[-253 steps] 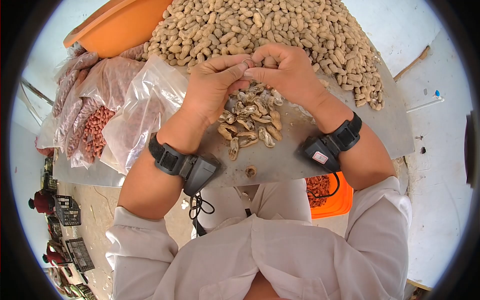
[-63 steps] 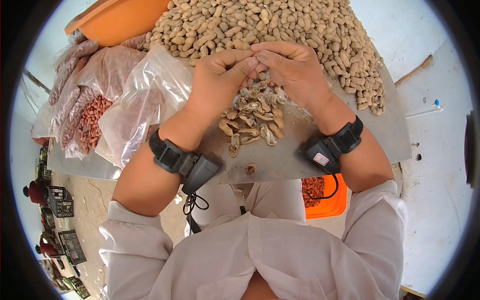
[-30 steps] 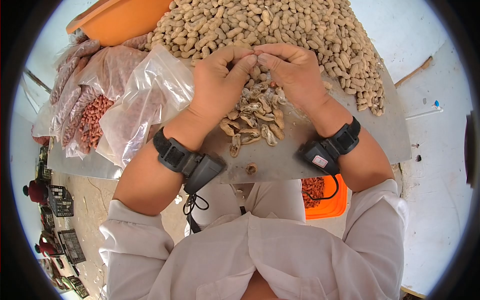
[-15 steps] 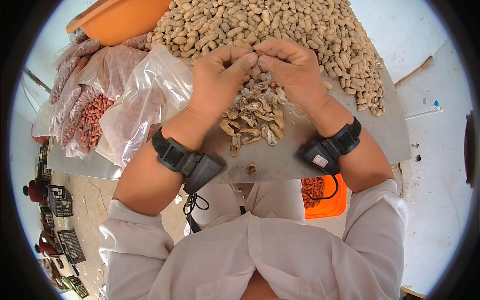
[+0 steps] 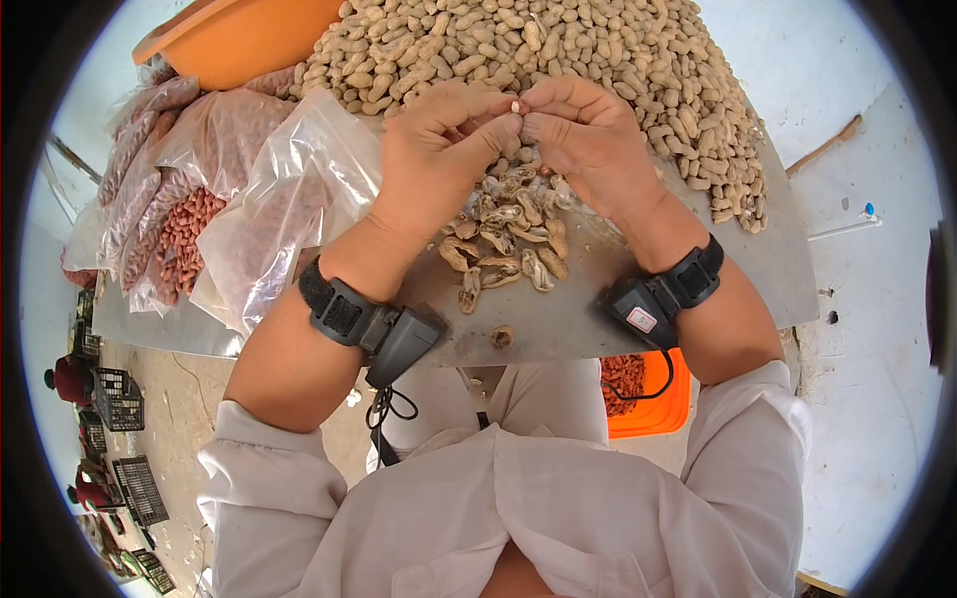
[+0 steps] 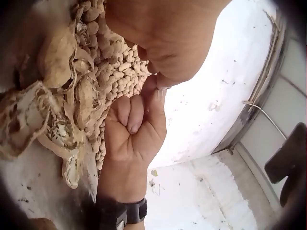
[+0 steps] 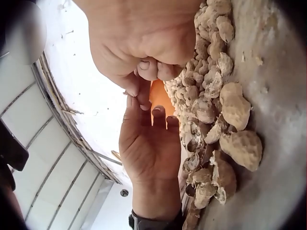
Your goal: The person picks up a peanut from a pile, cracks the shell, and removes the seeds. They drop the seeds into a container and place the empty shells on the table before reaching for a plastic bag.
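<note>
My left hand (image 5: 439, 140) and right hand (image 5: 595, 145) meet fingertip to fingertip above the table, in front of the peanut heap. Between their thumbs and forefingers they pinch a small peanut kernel (image 5: 515, 107), reddish with a pale spot, mostly covered by the fingertips. Below the hands lies a loose pile of cracked peanut shells (image 5: 508, 214). In the left wrist view, broken shells (image 6: 60, 120) lie close beside the right hand (image 6: 136, 129). The right wrist view has the left hand (image 7: 153, 153) with its palm side visible and fingers raised toward the right hand (image 7: 144, 43).
A large heap of unshelled peanuts (image 5: 558, 45) covers the back of the metal table (image 5: 419, 334). Clear bags of red kernels (image 5: 189, 239) lie at the left, beside an orange basin (image 5: 239, 45). An orange tub (image 5: 663, 404) with reddish pieces stands below the table's front edge.
Within the last second the fingertips have shifted slightly and the kernel's pale spot has come into view. Earlier, the right fingers were curled around a peanut; the shell pile looks much the same.
</note>
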Action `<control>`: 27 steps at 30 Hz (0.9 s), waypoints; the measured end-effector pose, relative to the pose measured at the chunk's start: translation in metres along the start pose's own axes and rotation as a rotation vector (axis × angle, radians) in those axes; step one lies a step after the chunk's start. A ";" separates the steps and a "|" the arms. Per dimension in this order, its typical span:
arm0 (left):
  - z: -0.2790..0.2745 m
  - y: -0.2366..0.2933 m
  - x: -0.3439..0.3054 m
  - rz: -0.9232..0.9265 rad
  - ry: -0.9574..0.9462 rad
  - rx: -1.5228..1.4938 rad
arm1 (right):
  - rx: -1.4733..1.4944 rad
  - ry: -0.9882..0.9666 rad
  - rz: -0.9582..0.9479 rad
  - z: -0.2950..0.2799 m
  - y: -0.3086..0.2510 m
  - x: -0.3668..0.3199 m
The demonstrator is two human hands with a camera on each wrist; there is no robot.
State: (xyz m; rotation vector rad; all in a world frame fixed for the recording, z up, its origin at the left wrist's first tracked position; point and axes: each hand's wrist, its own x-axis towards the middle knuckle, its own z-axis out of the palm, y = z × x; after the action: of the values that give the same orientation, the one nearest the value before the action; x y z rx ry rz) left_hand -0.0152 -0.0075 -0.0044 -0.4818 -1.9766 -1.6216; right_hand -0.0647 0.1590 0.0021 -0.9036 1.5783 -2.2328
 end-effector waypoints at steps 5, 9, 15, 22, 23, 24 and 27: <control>0.000 0.006 -0.001 -0.062 -0.026 0.003 | -0.323 -0.002 -0.098 0.001 -0.002 0.000; -0.001 0.001 -0.001 -0.122 -0.037 -0.054 | -0.440 -0.044 -0.110 0.002 -0.009 -0.002; -0.002 0.006 -0.001 -0.165 -0.085 -0.080 | -0.597 -0.063 -0.244 0.003 -0.010 -0.002; -0.004 0.005 0.000 -0.301 -0.126 -0.177 | -0.658 -0.067 -0.223 0.001 -0.009 -0.002; -0.003 0.005 0.000 -0.303 -0.114 -0.208 | -0.653 -0.059 -0.219 0.001 -0.009 -0.002; -0.002 0.005 -0.001 -0.304 -0.102 -0.239 | -0.649 -0.052 -0.215 0.001 -0.008 -0.002; 0.001 0.004 -0.001 -0.316 -0.082 -0.320 | -0.638 -0.015 -0.165 0.004 -0.010 -0.003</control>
State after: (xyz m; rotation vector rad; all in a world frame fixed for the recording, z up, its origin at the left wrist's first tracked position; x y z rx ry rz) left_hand -0.0122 -0.0058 -0.0022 -0.3712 -1.9327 -2.1656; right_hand -0.0581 0.1615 0.0111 -1.2348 2.3373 -1.8140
